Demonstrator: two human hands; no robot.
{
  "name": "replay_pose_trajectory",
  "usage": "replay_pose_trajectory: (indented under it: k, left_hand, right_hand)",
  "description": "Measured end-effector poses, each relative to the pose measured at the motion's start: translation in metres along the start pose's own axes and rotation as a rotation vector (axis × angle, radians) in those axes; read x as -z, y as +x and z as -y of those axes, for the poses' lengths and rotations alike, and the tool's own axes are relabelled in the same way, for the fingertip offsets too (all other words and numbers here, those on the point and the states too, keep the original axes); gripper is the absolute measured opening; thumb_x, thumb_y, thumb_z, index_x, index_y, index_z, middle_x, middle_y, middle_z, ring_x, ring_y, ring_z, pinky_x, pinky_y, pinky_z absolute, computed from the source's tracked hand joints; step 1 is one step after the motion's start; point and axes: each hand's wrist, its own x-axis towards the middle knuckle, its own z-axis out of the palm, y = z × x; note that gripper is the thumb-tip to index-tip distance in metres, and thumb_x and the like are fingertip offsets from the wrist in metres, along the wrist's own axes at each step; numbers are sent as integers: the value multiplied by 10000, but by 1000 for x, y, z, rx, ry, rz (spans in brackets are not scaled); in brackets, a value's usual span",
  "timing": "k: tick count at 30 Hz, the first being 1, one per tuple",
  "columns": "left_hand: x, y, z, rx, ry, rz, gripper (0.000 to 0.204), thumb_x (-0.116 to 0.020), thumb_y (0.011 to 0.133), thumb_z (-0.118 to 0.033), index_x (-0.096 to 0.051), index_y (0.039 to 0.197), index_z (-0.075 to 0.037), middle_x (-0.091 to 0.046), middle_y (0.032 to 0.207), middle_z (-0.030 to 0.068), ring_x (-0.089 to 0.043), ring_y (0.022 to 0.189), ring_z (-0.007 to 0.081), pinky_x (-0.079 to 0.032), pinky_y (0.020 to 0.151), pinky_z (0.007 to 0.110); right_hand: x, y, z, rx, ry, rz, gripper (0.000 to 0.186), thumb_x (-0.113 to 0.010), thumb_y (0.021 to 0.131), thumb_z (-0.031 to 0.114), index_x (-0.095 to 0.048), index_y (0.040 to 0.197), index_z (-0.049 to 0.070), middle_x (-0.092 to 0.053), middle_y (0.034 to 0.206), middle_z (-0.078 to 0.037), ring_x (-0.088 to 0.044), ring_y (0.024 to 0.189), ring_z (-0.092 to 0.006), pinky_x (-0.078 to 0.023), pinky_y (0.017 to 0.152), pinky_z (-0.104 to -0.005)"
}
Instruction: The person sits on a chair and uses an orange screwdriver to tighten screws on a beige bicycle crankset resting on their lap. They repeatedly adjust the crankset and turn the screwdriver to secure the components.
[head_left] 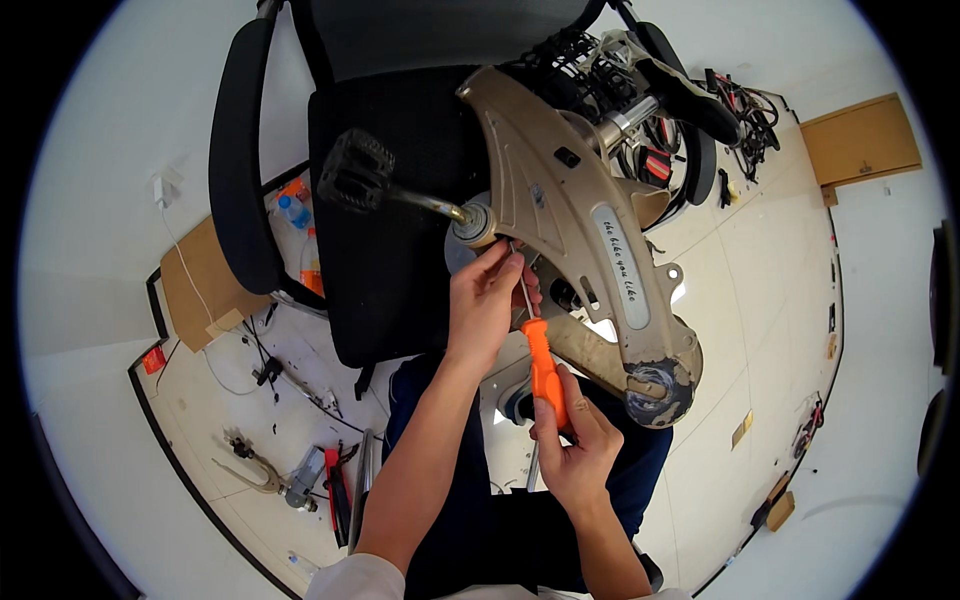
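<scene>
A tan bicycle frame (560,180) with scuffed paint leans across the black seat of an office chair. My right hand (577,445) is closed around the orange handle of a screwdriver (545,375). The screwdriver's metal shaft points up and away, toward the underside of the frame beside the crank axle (475,222). Up there my left hand (485,300) pinches the shaft near its tip. The tip itself is hidden by my fingers and the frame. A crank arm with a black pedal (357,170) sticks out to the left.
The black office chair (370,260) stands before me, armrests on both sides. On the floor at left lie a cardboard box (208,275), bottles (294,211), cables and red-handled pliers (337,490). Bike parts (745,115) are heaped at the far right, near a brown box (862,140).
</scene>
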Motion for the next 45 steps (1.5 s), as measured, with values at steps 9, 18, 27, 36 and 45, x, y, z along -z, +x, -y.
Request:
replay_pose_trajectory:
  k: [9, 18, 27, 36, 45]
  left_hand:
    - [-2, 2, 2, 26, 22, -13, 207, -523, 984, -129, -613, 1120, -2, -596, 763, 36, -596, 637, 117, -502, 567, 252]
    - [-5, 2, 1, 29, 58, -32, 195, -523, 985, -130, -617, 1100, -5, -586, 745, 24, -590, 640, 111, -498, 576, 247]
    - [-4, 3, -1, 35, 62, 6, 171, -519, 983, -117, -614, 1063, 1, -579, 733, 25, -578, 628, 112, -482, 562, 250]
    - [-6, -1, -4, 94, 16, -72, 206, -618, 943, -164, -639, 971, 39, -633, 756, 72, -629, 626, 142, -530, 568, 271]
    - [-3, 5, -3, 121, -6, -108, 196, -671, 891, -120, -642, 972, 56, -669, 816, 99, -688, 699, 202, -590, 658, 315]
  right_hand:
    - [-1, 1, -2, -150, 180, 33, 398, -645, 896, 103, -568, 1241, -80, -635, 724, -102, -608, 553, -141, -492, 546, -248]
    - [-3, 0, 0, -426, 644, 83, 408, -561, 969, 109, -496, 1314, -98, -620, 821, -83, -606, 576, -104, -494, 548, -223]
    - [-4, 1, 0, -474, 739, 119, 398, -537, 988, 133, -497, 1326, -73, -610, 823, -96, -594, 562, -113, -497, 547, -228]
    - [4, 7, 5, -641, 893, 96, 401, -648, 898, 66, -576, 1290, 22, -652, 853, -139, -611, 573, -191, -539, 595, -307]
    - [4, 11, -2, 202, -215, -99, 468, -762, 732, 21, -672, 1176, 139, -621, 895, -144, -627, 626, -264, -522, 641, -301]
